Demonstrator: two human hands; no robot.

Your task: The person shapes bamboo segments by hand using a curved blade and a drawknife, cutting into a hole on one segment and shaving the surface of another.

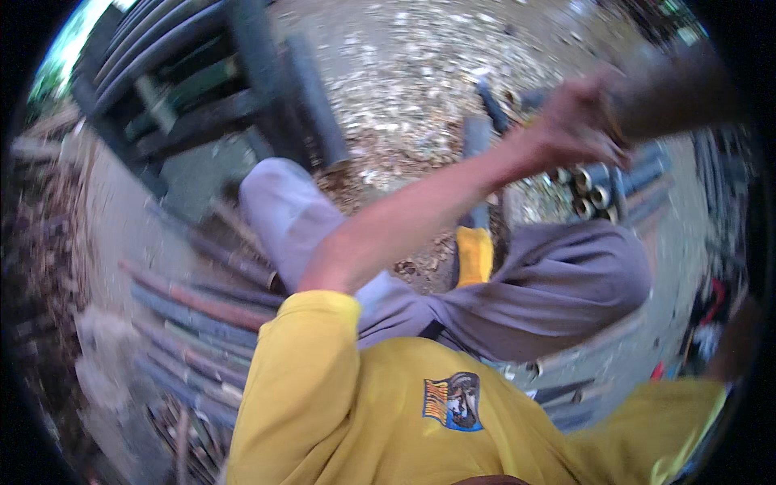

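Note:
My left arm reaches across my body to the upper right. There my left hand (586, 121) is closed on the near end of a thick brown bamboo pole (679, 89), which runs out toward the right rim. Both are smeared by motion. My right arm shows only as a yellow sleeve and a dark stretch of arm at the right rim; the right hand is out of the picture. Below the left hand lie several cut bamboo tubes (594, 194), their hollow ends facing me.
A dark bamboo bench (194, 109) stands at the upper left. Pale wood chips (404, 81) cover the ground ahead. Long bamboo poles (194, 307) lie at my left, near a greyish plastic sheet (113, 347). Between my bent legs is a yellow piece (474, 255), its kind unclear.

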